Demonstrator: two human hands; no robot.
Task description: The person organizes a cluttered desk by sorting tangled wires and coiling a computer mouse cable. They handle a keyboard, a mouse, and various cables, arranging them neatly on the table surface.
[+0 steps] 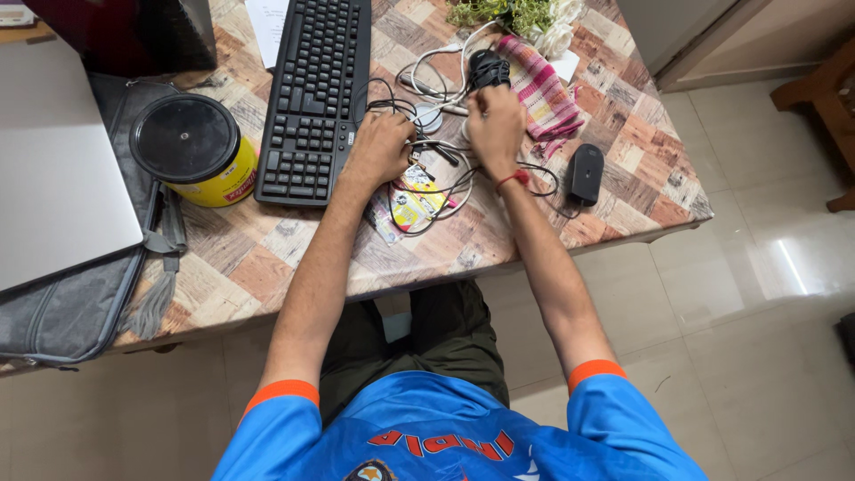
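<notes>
- Table (614, 85) topped with a patchwork of brown and tan wood-look squares, set on a pale tiled floor (757, 294).
- Black keyboard (313, 93) lying lengthwise near the middle.
- Yellow jar with a black lid (189, 147) just left of the keyboard.
- Grey laptop bag (80, 303) at the left edge, carrying a closed silver laptop (53, 169).
- Tangle of black and white cables (427, 125) right of the keyboard.
- Black mouse (585, 174) near the right edge.
- Pink striped cloth (541, 89) beside some flowers (525, 18).
</notes>
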